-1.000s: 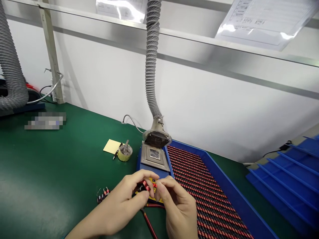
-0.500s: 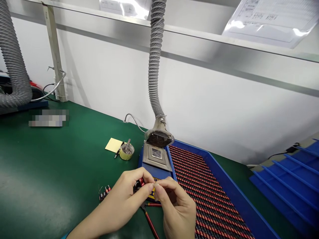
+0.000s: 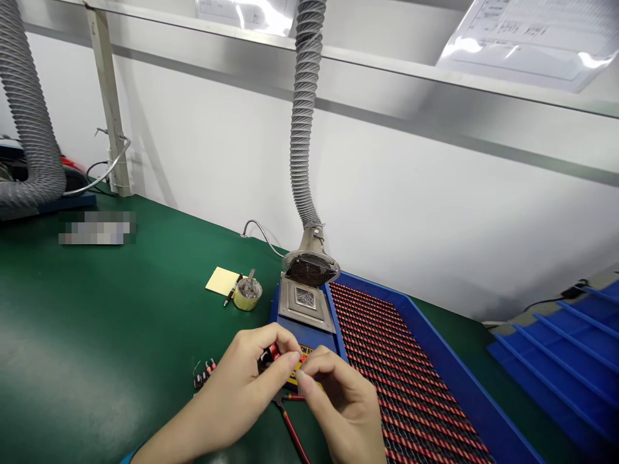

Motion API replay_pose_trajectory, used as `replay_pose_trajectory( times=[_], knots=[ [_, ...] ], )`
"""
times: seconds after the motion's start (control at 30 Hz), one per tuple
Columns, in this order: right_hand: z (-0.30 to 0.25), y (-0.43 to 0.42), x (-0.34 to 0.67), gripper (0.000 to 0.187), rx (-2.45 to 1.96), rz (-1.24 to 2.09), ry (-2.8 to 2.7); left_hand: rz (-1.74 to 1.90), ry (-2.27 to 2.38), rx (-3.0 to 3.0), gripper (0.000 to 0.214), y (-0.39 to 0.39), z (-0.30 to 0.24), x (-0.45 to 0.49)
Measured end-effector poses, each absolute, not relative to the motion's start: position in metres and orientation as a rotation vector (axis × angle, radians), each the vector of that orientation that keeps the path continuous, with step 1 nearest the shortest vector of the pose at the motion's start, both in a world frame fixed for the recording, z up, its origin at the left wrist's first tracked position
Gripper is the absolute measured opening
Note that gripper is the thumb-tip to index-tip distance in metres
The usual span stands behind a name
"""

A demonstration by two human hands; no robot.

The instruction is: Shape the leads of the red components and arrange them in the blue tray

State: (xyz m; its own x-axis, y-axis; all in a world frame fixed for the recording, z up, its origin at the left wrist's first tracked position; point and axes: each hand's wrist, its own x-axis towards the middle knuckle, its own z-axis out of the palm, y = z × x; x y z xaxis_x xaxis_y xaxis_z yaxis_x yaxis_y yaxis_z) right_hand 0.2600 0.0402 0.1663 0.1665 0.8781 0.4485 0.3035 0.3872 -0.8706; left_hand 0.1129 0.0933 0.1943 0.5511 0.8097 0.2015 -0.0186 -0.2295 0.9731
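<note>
The right hand (image 3: 345, 409) has drawn in closer to the left hand (image 3: 232, 390), and both now pinch a small red-and-black wound part (image 3: 273, 352) between thumbs and fingers, though the fingers hide much of it, so the grip is hard to read. The part sits between the hands, at 2 o'clock from the left. Red-handled cutters (image 3: 291, 428) lie at 6 o'clock, and a blue tray (image 3: 435, 341) of red-striped coils (image 3: 401, 361) lies at 3 o'clock.
</note>
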Motion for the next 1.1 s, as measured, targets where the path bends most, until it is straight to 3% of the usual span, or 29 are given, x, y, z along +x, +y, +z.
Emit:
replay_pose_trajectory(
  times=[0.13,0.3,0.47,0.7,0.9,1.1],
  knots=[
    [0.170,0.038,0.263,0.009,-1.106,0.414,-1.445,0.903,0.690,1.685,0.018,0.093,0.195,0.113],
    [0.169,0.041,0.261,0.030,-1.059,0.077,-1.495,0.925,0.674,1.757,0.017,0.094,0.191,0.114],
    [0.166,0.043,0.263,0.023,-1.124,-0.103,-1.596,0.964,0.679,1.848,0.015,0.094,0.186,0.116],
    [0.166,0.040,0.260,0.011,-1.254,0.081,-1.508,1.065,0.649,2.076,0.015,0.093,0.184,0.116],
    [0.169,0.041,0.255,0.028,-1.115,0.633,-1.157,1.100,0.668,2.100,0.017,0.091,0.187,0.115],
    [0.163,0.040,0.260,0.006,-1.231,0.291,-1.317,1.054,0.702,2.022,0.015,0.093,0.186,0.115]
  ],
)
